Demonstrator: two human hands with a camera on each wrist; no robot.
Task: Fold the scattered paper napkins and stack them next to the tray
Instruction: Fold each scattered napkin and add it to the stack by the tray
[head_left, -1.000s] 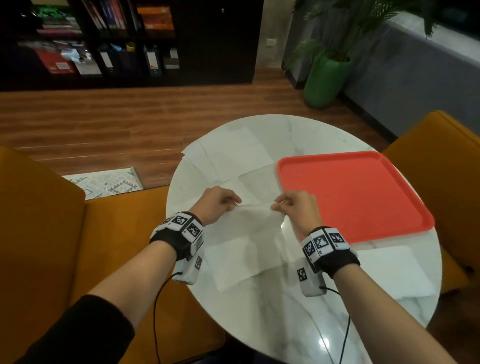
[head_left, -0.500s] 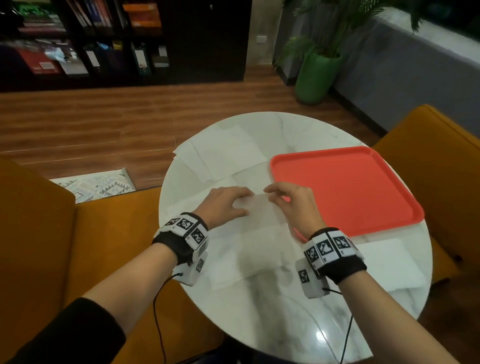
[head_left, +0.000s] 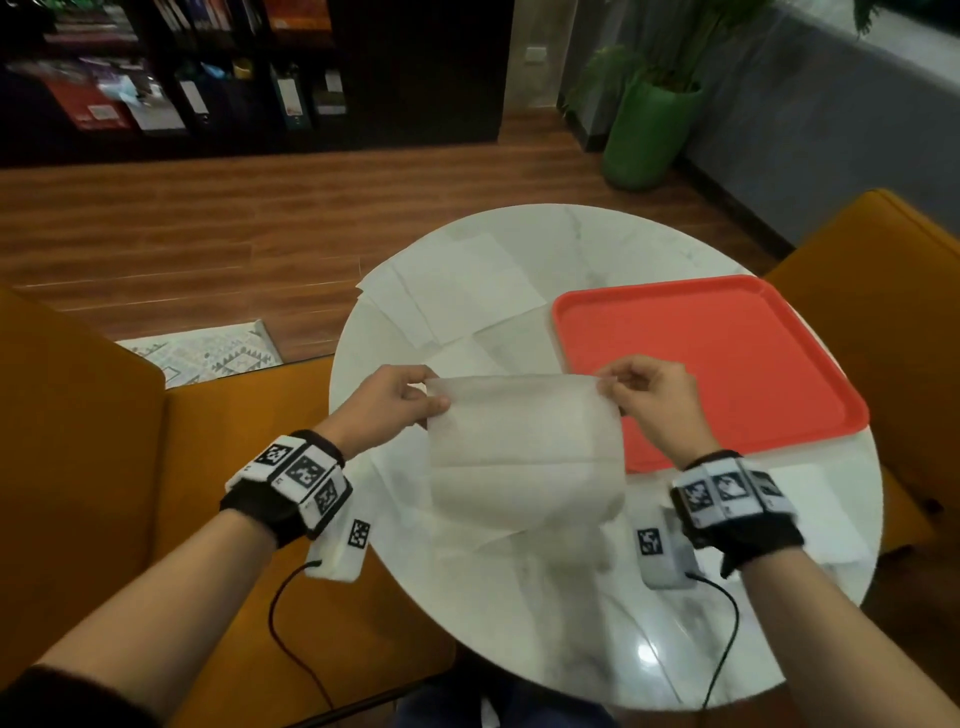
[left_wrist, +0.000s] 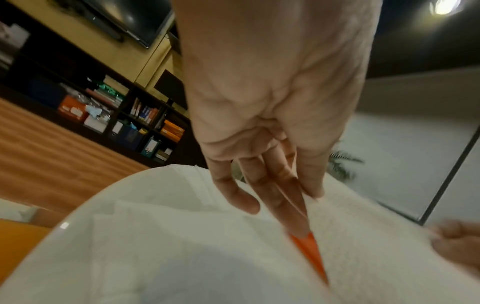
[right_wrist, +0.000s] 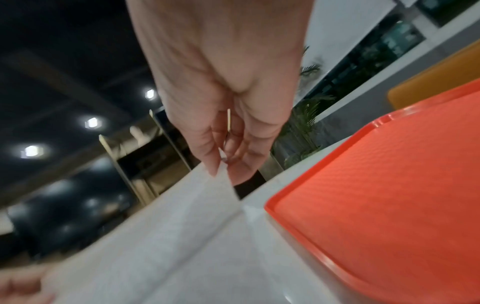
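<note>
Above a round white marble table (head_left: 571, 623), a white paper napkin (head_left: 524, 447) is held up by its two upper corners, so that it hangs and curves toward the viewer with fold creases visible across it. Its left corner is pinched between thumb and fingers of the left hand (head_left: 387, 410); in the left wrist view the thumb lies on one side of the sheet and the straightened fingers (left_wrist: 275, 193) on the other. Its right corner is pinched by the curled fingertips of the right hand (head_left: 652, 402), as confirmed in the right wrist view, where the napkin edge is seen clamped between thumb and forefinger. A red tray (head_left: 727, 364) is seen on the right half of the table, just beyond the right hand; nothing is seen in it. Further unfolded napkins (head_left: 457, 301) are spread overlapping on the far left part of the tabletop, touching the tray's left edge, and another flat napkin (head_left: 467, 525) lies beneath the held one. A folded white napkin (head_left: 826, 514) rests on the table just in front of the tray's near edge. Orange chairs (head_left: 78, 441) are placed around the table.
</note>
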